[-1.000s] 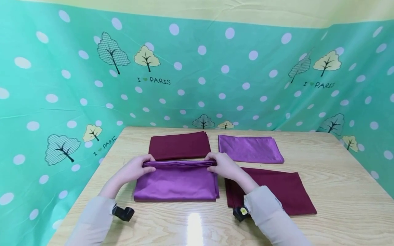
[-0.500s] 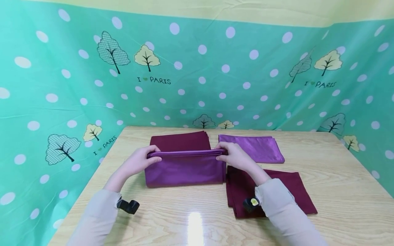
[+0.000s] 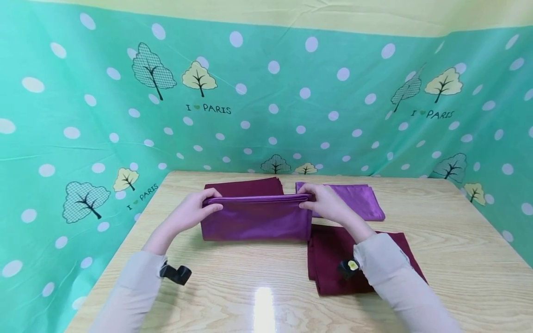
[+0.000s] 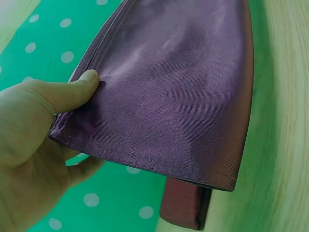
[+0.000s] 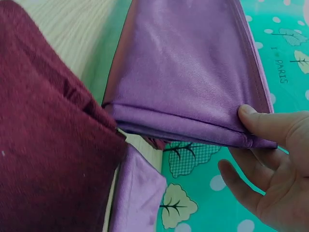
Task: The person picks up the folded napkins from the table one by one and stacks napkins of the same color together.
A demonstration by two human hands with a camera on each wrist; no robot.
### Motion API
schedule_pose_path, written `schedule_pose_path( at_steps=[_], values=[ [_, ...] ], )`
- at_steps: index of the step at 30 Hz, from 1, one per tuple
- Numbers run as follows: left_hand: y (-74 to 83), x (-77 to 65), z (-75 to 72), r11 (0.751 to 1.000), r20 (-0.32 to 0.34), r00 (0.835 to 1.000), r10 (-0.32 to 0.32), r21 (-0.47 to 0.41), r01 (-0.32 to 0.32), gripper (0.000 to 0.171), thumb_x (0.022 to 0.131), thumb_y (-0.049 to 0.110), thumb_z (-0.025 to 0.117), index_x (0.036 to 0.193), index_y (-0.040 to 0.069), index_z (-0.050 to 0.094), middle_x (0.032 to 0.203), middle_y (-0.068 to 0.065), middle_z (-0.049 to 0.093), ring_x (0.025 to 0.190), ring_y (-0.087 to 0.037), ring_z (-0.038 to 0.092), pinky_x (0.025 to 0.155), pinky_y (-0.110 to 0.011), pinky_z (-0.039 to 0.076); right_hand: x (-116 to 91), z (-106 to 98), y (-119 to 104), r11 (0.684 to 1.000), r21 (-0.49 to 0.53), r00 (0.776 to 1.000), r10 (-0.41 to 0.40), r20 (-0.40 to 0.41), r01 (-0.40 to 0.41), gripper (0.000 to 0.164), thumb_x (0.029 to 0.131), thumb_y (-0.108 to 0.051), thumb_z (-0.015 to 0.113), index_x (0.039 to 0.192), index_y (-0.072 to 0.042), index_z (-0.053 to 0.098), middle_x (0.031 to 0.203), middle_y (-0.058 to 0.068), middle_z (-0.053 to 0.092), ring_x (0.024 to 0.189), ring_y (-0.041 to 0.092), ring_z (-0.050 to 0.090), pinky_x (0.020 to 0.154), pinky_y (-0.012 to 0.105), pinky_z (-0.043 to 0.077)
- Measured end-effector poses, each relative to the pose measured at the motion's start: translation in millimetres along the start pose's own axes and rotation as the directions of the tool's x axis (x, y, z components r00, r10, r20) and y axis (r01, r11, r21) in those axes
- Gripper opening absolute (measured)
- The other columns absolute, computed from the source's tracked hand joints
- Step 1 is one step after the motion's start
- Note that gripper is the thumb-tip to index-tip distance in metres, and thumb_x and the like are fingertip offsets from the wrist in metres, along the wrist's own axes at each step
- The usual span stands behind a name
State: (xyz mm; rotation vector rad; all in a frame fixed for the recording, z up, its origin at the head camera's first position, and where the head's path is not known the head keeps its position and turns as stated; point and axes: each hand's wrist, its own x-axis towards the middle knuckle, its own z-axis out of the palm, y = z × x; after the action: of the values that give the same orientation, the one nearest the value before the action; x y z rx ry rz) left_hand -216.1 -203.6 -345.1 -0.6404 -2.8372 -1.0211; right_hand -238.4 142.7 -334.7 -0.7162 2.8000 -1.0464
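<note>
A folded shiny purple cloth (image 3: 256,219) hangs between both hands in the head view, its long upper edge level and its lower part drooping toward the table. At its left upper corner the left hand (image 3: 195,210) pinches it, thumb on the near face and fingers behind. The right hand (image 3: 326,202) pinches the right upper corner in the same way. In the left wrist view the thumb (image 4: 79,92) presses near the hemmed edge. Stacked fold layers show along the side of the purple cloth (image 5: 183,72) in the right wrist view.
Behind the held cloth lies a folded maroon cloth (image 3: 245,187), partly covered in view. Another folded purple cloth (image 3: 358,201) lies at back right. A second maroon cloth (image 3: 345,259) lies under the right forearm. The wooden table (image 3: 220,296) meets a dotted green curtain (image 3: 266,92).
Both hands have lifted the purple cloth's upper edge and carried it away from the person and slightly right. Its lower edge has moved back too, now overlapping more of the maroon cloth behind.
</note>
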Motion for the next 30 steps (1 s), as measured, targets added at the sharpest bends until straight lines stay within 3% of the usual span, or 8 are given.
schedule_pose_path(
  at_steps=[15,21,30],
  values=[
    [20.8,20.8,-2.0,0.996,0.009,0.997,0.072,0.057,-0.073,0.015,0.088,0.021,0.060,0.101,0.013,0.061,0.095,-0.001,0.064,0.081,-0.015,0.055,0.076,-0.034,0.044,0.4,-31.3,5.2,0.999,-0.037,0.997,0.027,-0.077,-0.030,0.019,0.083,-0.010,0.064,0.102,-0.009,0.061,0.088,0.006,0.065,0.074,0.016,0.058,0.068,0.029,0.045],
    [29.7,34.1,3.0,0.990,0.003,0.992,0.127,0.064,-0.127,0.014,0.088,0.019,0.060,0.100,0.012,0.061,0.092,-0.002,0.064,0.080,-0.015,0.055,0.074,-0.034,0.044,-2.0,-43.9,13.5,0.997,-0.066,0.991,0.035,-0.126,-0.043,0.017,0.084,-0.010,0.064,0.101,-0.010,0.062,0.088,0.008,0.065,0.075,0.018,0.058,0.066,0.030,0.045],
    [40.8,53.6,16.4,0.984,0.027,0.984,0.175,0.022,-0.175,0.016,0.088,0.016,0.059,0.103,0.010,0.061,0.102,-0.005,0.064,0.093,-0.017,0.058,0.083,-0.036,0.045,-8.2,-58.9,29.1,0.993,-0.111,0.983,0.029,-0.184,-0.050,0.013,0.084,-0.008,0.063,0.097,-0.008,0.063,0.088,0.010,0.066,0.077,0.021,0.058,0.069,0.033,0.043]
  ],
)
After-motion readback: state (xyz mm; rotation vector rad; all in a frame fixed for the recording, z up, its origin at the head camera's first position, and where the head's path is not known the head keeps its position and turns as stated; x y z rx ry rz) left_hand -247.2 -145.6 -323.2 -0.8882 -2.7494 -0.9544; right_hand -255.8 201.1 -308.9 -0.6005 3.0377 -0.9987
